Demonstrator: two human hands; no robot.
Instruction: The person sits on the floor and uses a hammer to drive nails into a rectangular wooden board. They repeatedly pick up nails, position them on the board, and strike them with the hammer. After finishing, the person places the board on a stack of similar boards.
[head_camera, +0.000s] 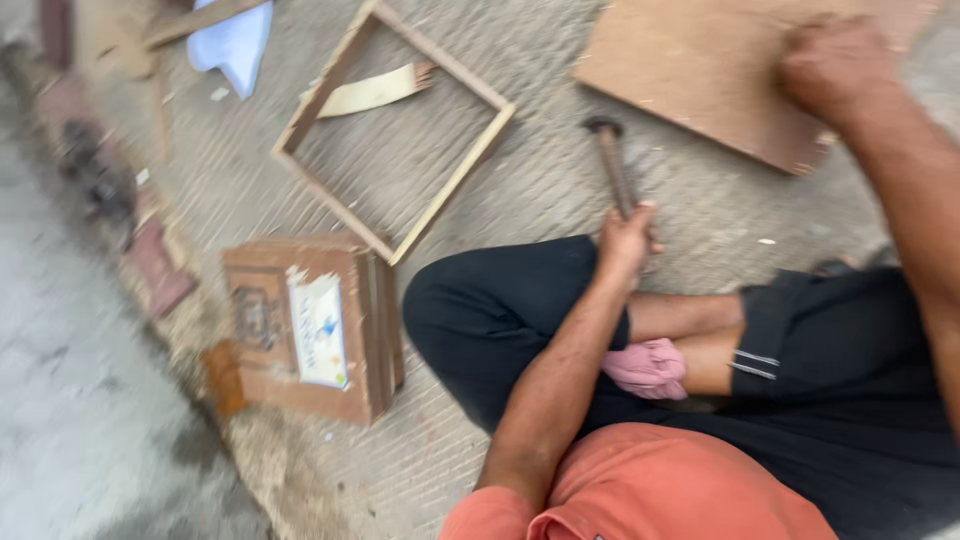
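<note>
Wooden hammer (612, 165) handle was clenched in the left hand (625, 240), head pointing away; the right hand (835, 65) pressed flat, released, on the board (700, 70).

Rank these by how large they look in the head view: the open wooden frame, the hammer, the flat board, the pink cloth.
1. Open wooden frame and flat board: similar; board is partly cut off, so unranked.
2. Hammer, gripped by the left hand.
3. Pink cloth.
</note>
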